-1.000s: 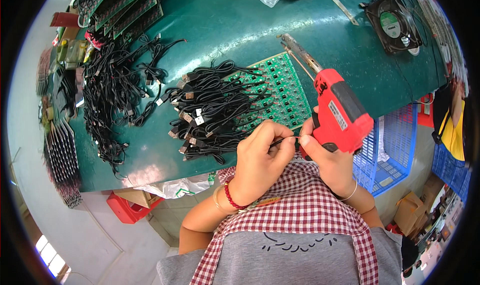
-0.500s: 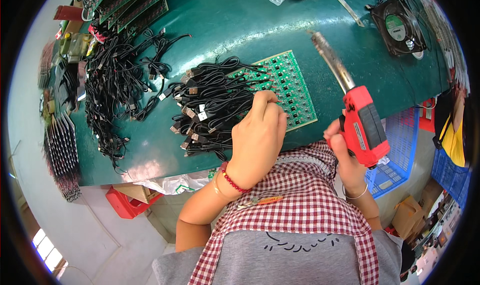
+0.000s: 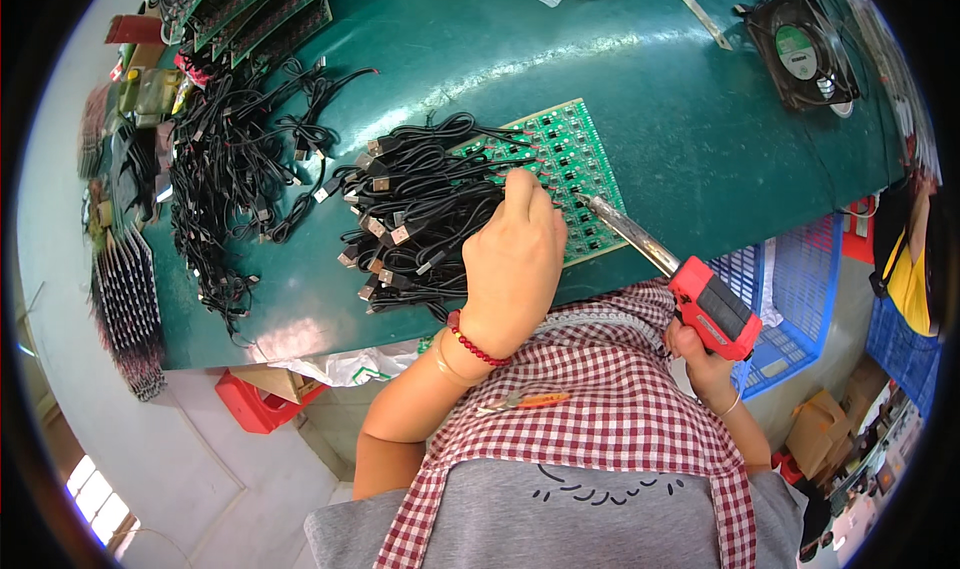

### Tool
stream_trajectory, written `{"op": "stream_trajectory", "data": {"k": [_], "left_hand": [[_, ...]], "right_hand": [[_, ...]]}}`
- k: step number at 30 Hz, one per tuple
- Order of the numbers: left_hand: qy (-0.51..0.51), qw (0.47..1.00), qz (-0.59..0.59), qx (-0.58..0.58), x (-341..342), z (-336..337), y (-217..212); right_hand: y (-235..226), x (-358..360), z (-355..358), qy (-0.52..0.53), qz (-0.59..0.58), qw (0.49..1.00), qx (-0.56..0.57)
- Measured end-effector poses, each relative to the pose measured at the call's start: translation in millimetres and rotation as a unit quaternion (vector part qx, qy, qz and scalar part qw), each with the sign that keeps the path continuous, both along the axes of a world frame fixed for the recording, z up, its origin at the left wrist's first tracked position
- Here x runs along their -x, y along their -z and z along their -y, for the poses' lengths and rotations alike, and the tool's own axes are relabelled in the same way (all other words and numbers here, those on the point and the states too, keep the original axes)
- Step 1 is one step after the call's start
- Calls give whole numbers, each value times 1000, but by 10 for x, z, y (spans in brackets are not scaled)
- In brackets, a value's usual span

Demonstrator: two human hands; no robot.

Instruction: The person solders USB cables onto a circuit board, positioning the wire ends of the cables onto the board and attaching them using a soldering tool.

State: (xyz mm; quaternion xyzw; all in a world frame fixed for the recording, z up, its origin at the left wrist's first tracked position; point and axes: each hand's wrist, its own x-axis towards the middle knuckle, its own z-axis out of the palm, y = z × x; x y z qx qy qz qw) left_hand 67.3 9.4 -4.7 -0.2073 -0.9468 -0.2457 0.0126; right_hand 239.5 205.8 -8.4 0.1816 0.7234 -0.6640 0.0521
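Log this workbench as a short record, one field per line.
Left hand: over the green circuit board, fingertips down; anything pinched is hidden
Right hand: gripping the red soldering gun
Gun tip: over the board; contact unclear
Black cables: bundled across the board's left side
Second cable pile: farther left on the green table
Far right: square black fan
Upper left: more circuit boards

Red soldering gun (image 3: 714,309), tip (image 3: 590,203) over green circuit board (image 3: 577,149)
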Motion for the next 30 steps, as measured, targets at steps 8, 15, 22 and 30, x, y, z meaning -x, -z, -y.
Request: {"op": "stream_trajectory", "data": {"k": [8, 15, 22, 30], "left_hand": [[-2, 1000, 10, 0, -13, -7, 7], [1, 1000, 11, -1, -17, -9, 9], [-3, 1000, 7, -2, -20, -1, 28], [-5, 1000, -1, -6, -23, -15, 50]], "right_hand": [[8, -27, 13, -8, 3, 1000, -7], [7, -67, 5, 6, 34, 999, 29], [55, -125, -25, 31, 35, 997, 65], [106, -165, -10, 20, 46, 999, 0]]}}
